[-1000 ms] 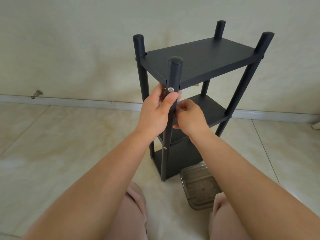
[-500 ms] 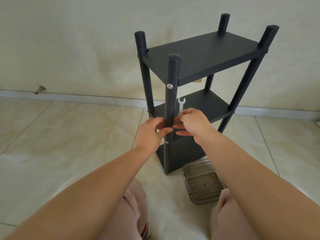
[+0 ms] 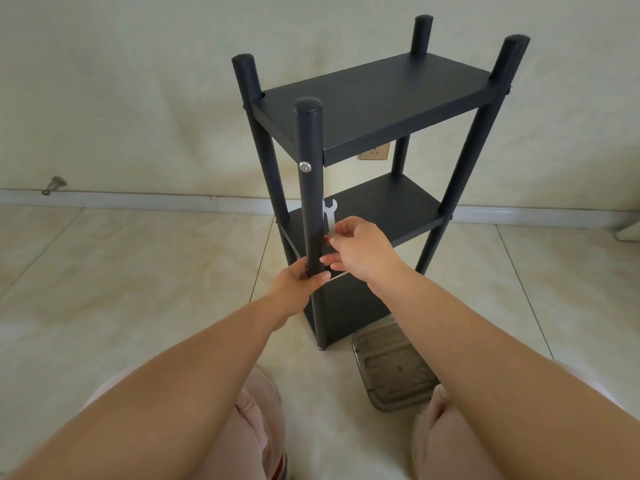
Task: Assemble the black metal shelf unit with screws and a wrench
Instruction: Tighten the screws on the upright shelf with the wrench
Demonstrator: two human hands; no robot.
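Observation:
The black metal shelf unit [image 3: 381, 98] stands upright on the tiled floor, with three shelves between four round posts. A silver screw head [image 3: 305, 166] shows on the near front post [image 3: 309, 202], level with the top shelf. My left hand [image 3: 300, 280] is closed around that post at the height of the middle shelf's front corner. My right hand [image 3: 360, 251] sits just right of the post and holds a small silver wrench [image 3: 329, 218] upright, its open jaw pointing up. Whatever lies under my left fingers is hidden.
A clear plastic tray [image 3: 394, 368] lies on the floor by the shelf's front right foot. A wall with a white baseboard [image 3: 138, 199] runs behind, a wall socket [image 3: 375, 154] shows under the top shelf, and a metal hook [image 3: 53, 185] sticks out at left. My knees fill the bottom.
Both hands dropped from the top screw down the front post to the middle shelf level. The wrench, hidden in my right hand before, now sticks up in plain sight.

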